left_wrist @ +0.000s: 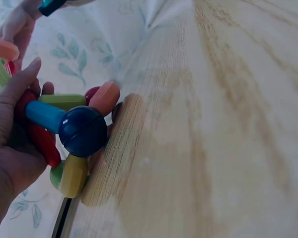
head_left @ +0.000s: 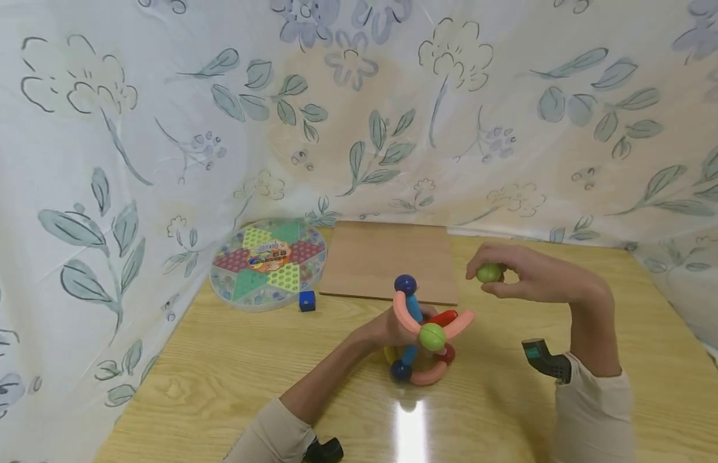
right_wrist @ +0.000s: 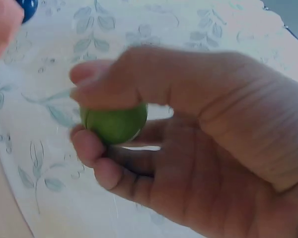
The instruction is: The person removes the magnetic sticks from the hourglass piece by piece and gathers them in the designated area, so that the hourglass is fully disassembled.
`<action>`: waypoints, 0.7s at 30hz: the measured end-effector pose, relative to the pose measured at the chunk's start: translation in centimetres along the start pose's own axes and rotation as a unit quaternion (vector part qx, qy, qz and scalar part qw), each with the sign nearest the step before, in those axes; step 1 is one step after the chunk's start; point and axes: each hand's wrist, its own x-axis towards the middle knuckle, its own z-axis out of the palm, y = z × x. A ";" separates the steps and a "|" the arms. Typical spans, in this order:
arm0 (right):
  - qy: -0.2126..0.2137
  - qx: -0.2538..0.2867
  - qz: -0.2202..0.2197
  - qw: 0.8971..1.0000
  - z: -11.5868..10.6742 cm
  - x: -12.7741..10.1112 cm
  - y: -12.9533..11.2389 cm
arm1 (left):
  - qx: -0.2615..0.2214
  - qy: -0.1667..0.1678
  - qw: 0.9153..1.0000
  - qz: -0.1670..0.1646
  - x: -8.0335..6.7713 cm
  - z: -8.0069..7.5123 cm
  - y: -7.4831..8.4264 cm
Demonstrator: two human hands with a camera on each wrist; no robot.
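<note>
Ball (head_left: 489,272) first: I have a small green one pinched between thumb and fingertips of my right hand (head_left: 524,275), held in the air above the bench (head_left: 220,379), up and to the right of the toy structure (head_left: 424,332). The right wrist view confirms the grip, fingers curled round the ball with most of its green face showing. My left hand (head_left: 388,326) holds the structure, a cluster of pink, red, blue and yellow-green rods joined by balls, with its lower end at the bench; the fingers wrap round rods at the back. To do this well, I judge I should keep the left hand steady and turn a free rod end toward the ball, then bring the ball in slowly and squarely, since a sideways touch could knock a rod out of joint. Pinching the ball by its rear half would leave its front free to meet the rod. A wooden board (head_left: 388,258), a round game tray (head_left: 268,263) and a blue cube (head_left: 307,301) lie well behind.
</note>
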 end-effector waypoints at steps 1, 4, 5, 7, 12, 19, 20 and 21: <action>0.013 -0.014 0.001 1.000 -0.1 -0.2 0.3 | -0.001 0.002 1.000 0.000 0.0 0.1 -0.1; 0.058 -0.053 0.015 0.997 -0.7 -0.6 1.2 | 0.000 0.005 1.000 -0.001 -0.1 0.2 -0.1; 0.067 -0.062 0.027 0.995 -1.0 -0.6 1.6 | -0.003 0.005 1.000 -0.004 -0.1 0.2 0.0; 0.075 -0.073 0.069 0.992 -1.7 -0.6 2.4 | 0.004 0.012 1.000 -0.010 -0.3 0.2 0.1; 0.082 -0.077 0.204 0.972 -3.1 0.0 5.1 | 0.005 0.016 1.000 -0.024 -0.6 0.1 0.1; 0.107 -0.062 0.263 0.957 -3.1 0.5 9.7 | -0.017 0.004 0.999 -0.026 -0.4 0.5 0.4; 0.111 -0.065 0.266 0.955 -3.0 0.5 10.4 | -0.023 0.002 0.999 -0.026 -0.4 0.7 0.7; 0.114 -0.070 0.265 0.955 -3.0 0.5 11.1 | -0.028 0.000 0.999 -0.026 -0.4 0.8 0.9</action>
